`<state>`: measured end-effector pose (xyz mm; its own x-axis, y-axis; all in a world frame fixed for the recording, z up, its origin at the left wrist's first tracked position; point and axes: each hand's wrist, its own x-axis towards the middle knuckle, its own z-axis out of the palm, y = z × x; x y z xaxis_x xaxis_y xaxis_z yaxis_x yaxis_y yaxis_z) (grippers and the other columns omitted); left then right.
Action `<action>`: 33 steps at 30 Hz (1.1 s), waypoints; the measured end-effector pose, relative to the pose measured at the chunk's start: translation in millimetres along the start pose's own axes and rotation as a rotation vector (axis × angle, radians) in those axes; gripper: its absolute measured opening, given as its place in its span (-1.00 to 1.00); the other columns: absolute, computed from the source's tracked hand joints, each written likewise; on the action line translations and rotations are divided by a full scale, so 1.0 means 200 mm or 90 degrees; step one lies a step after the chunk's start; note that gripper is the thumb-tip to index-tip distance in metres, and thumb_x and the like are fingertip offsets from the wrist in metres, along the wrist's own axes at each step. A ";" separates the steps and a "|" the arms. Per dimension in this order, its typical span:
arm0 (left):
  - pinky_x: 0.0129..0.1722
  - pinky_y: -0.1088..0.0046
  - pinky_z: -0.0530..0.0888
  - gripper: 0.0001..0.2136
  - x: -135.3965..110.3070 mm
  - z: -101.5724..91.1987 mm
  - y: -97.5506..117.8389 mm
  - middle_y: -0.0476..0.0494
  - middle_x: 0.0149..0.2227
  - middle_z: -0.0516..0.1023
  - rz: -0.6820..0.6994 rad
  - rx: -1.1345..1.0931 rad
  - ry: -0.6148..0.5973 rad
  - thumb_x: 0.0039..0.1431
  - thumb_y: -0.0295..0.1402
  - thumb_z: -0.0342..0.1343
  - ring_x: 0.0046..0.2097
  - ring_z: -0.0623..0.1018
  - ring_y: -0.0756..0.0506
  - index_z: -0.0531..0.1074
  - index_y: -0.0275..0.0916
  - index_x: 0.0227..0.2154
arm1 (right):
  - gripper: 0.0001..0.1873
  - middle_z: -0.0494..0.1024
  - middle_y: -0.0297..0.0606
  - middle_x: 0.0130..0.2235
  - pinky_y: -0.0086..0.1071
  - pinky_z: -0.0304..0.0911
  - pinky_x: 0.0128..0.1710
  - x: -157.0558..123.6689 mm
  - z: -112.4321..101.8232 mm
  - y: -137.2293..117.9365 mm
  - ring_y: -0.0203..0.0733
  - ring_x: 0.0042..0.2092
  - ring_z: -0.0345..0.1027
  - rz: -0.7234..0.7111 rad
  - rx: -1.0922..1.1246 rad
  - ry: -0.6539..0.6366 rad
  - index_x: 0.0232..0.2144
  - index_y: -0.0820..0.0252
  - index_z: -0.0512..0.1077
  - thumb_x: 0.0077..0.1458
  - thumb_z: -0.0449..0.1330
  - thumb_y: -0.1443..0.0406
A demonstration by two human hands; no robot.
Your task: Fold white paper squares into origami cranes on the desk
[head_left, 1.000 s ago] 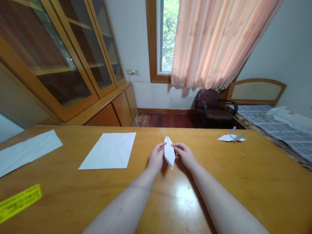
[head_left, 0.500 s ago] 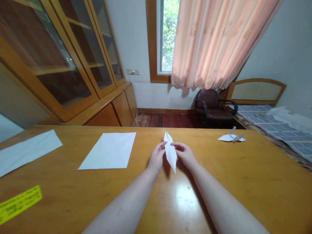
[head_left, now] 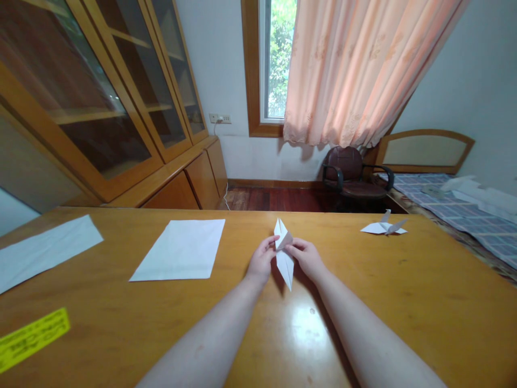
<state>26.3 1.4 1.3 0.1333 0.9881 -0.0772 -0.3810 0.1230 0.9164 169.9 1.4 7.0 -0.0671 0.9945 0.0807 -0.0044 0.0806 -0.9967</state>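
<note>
A long, narrow piece of folded white paper (head_left: 285,266), pointed at both ends, is held just above the wooden table between my two hands. My left hand (head_left: 262,260) grips its left edge near the middle, thumb on top. From the right, my right hand (head_left: 307,256) pinches a flap that stands out across the paper's middle. Fingertips beneath the paper are hidden. Farther right on the table sits a folded paper crane (head_left: 383,227) with raised points, touched by neither hand.
A flat white sheet (head_left: 181,250) lies left of my hands on the table (head_left: 109,323). Another white strip of paper (head_left: 44,253) and a yellow label (head_left: 34,337) are at far left. Beyond the table stand a glass-door cabinet (head_left: 169,153), an armchair (head_left: 351,172) and a bed (head_left: 456,202).
A flap in the middle of the folded paper has been lifted and stands out, showing a center crease. My right fingers have shifted slightly onto it; my left hand stays nearly in place.
</note>
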 end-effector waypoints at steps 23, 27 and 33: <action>-0.26 0.40 0.47 -0.81 0.01 0.00 0.00 -0.15 -0.36 0.60 0.047 0.118 0.045 -0.10 -0.32 0.27 -0.31 0.57 -0.10 0.49 -0.27 -0.40 | -0.70 0.51 -0.29 -0.48 -0.35 0.25 -0.37 0.02 0.01 0.06 -0.23 -0.42 0.35 0.046 0.069 0.045 -0.51 0.20 0.41 -0.24 0.35 0.13; -0.32 0.47 0.44 -0.79 0.01 0.00 -0.01 -0.10 -0.42 0.56 0.059 0.136 0.062 -0.12 -0.29 0.27 -0.36 0.54 -0.06 0.44 -0.28 -0.43 | -0.66 0.43 -0.39 -0.55 -0.42 0.16 -0.47 0.02 0.01 0.07 -0.30 -0.50 0.27 0.029 0.059 0.054 -0.53 0.17 0.30 -0.23 0.33 0.10; -0.42 0.53 0.40 -0.69 0.01 -0.01 -0.02 0.01 -0.49 0.50 0.041 0.121 0.062 -0.13 -0.29 0.28 -0.45 0.51 -0.01 0.31 -0.22 -0.33 | -0.63 0.35 -0.51 -0.62 -0.46 0.05 -0.55 0.02 0.00 0.08 -0.37 -0.59 0.15 0.024 0.077 0.052 -0.46 0.12 0.22 -0.20 0.32 0.11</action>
<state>26.3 3.5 -3.1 0.0223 0.9987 -0.0457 -0.2057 0.0493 0.9774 168.7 6.8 -9.1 0.0117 0.9992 0.0380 -0.1246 0.0392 -0.9914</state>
